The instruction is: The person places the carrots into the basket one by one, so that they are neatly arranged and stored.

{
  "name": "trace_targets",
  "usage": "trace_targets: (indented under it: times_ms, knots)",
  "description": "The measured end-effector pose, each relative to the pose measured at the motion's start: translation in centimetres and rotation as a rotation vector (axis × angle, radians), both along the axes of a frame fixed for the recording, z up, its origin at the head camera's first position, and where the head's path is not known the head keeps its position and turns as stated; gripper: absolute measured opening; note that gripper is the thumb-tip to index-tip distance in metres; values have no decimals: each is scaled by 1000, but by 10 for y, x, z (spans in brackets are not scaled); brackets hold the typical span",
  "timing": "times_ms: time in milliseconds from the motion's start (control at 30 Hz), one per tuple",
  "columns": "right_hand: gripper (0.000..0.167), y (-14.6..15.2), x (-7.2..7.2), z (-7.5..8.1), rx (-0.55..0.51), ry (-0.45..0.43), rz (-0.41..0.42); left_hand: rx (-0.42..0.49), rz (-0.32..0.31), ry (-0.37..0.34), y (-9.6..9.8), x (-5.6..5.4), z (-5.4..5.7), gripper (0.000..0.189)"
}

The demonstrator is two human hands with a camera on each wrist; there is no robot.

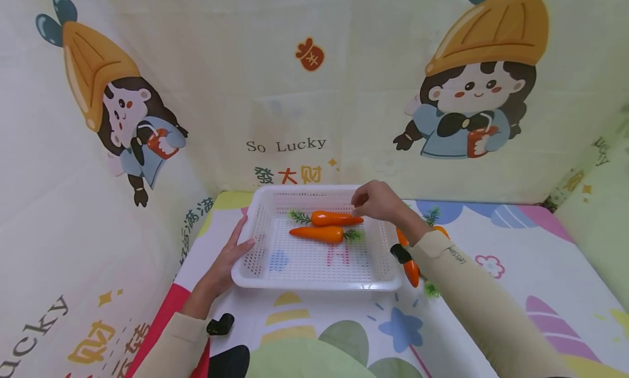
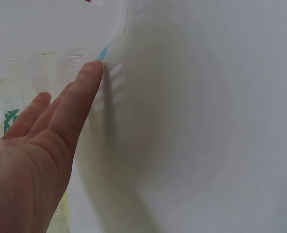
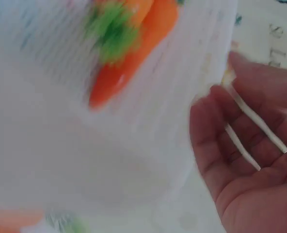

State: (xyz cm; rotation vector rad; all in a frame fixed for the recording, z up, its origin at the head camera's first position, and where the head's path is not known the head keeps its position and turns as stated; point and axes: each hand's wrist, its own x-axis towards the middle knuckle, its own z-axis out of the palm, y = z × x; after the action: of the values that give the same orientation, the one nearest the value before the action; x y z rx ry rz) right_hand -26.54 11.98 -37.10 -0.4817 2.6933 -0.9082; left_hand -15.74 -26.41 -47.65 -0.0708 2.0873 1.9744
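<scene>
A white perforated plastic basket sits on the table with two toy carrots inside, a far carrot and a near carrot, their green tops facing opposite ways. My left hand is at the basket's left side, thumb at the rim; in the left wrist view its fingers look straight against the outside wall. Over the basket's far right part hovers my right hand, its fingers loosely bent. Nothing held shows in the right wrist view, where that hand is apart from the carrots.
More toy carrots lie right of the basket, partly hidden by my right forearm; one is a near carrot. Small black devices sit at both wrists. A printed cloth wall rises behind the table.
</scene>
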Motion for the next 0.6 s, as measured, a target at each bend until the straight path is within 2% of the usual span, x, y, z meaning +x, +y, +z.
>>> trace_targets:
  times_ms: [333, 600]
  knots:
    - [24, 45, 8, 12, -24, -38, -86, 13, -9, -20, -1, 0, -1, 74]
    - [32, 85, 21, 11, 9, -54, -142, 18, -12, -19, 0, 1, 1, 74]
